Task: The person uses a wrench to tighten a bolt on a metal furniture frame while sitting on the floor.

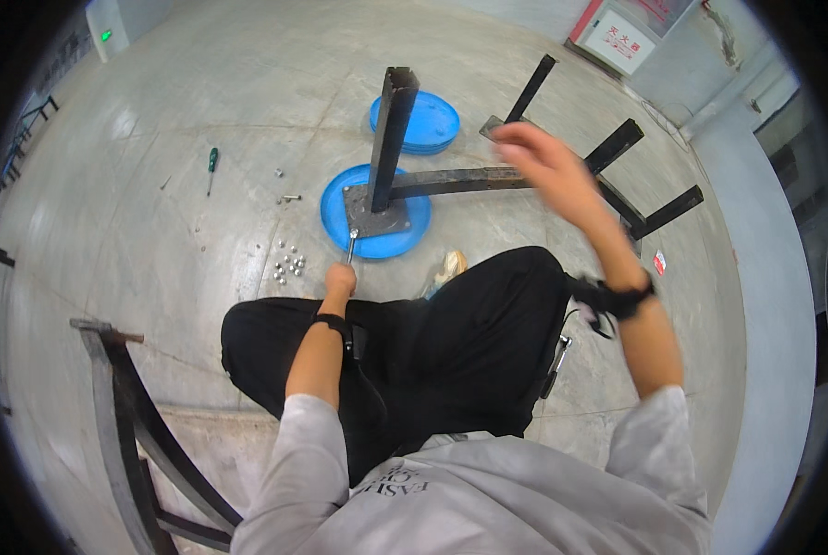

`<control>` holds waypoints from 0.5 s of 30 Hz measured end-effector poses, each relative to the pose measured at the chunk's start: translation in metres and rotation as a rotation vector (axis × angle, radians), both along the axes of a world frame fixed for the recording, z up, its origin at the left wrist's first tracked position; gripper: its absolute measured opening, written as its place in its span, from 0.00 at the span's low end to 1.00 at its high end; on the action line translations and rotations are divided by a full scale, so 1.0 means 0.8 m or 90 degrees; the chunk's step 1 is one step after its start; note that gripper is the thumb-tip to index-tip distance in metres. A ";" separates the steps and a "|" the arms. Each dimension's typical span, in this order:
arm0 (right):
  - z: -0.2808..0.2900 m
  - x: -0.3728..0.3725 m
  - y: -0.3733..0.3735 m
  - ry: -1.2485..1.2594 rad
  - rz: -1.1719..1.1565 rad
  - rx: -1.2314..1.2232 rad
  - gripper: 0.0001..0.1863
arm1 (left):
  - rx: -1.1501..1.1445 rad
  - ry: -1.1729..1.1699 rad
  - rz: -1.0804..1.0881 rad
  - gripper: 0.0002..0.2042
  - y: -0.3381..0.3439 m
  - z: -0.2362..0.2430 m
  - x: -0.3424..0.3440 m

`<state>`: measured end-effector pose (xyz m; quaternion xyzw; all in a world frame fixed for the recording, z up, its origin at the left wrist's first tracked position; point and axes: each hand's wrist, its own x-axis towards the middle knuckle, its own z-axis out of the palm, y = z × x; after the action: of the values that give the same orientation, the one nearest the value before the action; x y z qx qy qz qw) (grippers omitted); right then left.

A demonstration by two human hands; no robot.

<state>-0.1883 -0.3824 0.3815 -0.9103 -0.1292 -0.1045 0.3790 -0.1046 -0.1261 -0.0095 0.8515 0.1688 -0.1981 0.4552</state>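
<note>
My left hand (340, 279) is closed round the handle of a metal wrench (351, 248). The wrench's head sits at the near left corner of a square dark plate (363, 220), at the foot of an upright black metal post (395, 129). That plate rests on a blue round disc (420, 229). My right hand (553, 176) is raised, empty, with its fingers stretched out and partly blurred. It appears in front of the far end of a black crossbar (460, 181) that runs right from the post; whether it touches the bar I cannot tell.
Several small nuts (289, 265) lie left of my left hand, with a green-handled screwdriver (212, 166) beyond. A second blue disc stack (432, 125) stands behind the post. Black legs (668, 211) jut out at right. Another metal frame (118, 407) stands lower left; a ratchet (556, 366) lies beside my right knee.
</note>
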 end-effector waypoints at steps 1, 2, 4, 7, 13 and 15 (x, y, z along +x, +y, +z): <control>0.026 -0.044 -0.015 -0.044 -0.006 0.029 0.14 | -0.007 -0.001 0.000 0.13 -0.007 0.004 0.010; 0.044 -0.089 -0.033 -0.035 -0.027 0.035 0.13 | 0.000 -0.037 -0.039 0.13 -0.010 0.004 0.016; 0.060 -0.184 -0.068 -0.008 -0.136 -0.041 0.12 | 0.006 -0.072 -0.083 0.12 0.004 -0.031 0.038; 0.000 -0.308 -0.113 0.135 -0.297 0.179 0.11 | -0.337 0.176 0.039 0.12 0.044 -0.083 0.095; -0.093 -0.510 -0.124 0.154 -0.549 0.535 0.11 | -0.114 0.020 0.091 0.06 -0.001 -0.047 0.145; -0.103 -0.519 -0.108 0.178 -0.609 0.513 0.10 | 0.113 -0.116 0.001 0.10 0.053 -0.016 0.151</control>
<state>-0.6037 -0.4686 0.2993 -0.6583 0.3914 -0.1831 0.6164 0.0164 -0.0834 -0.0222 0.9027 0.1439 -0.1038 0.3920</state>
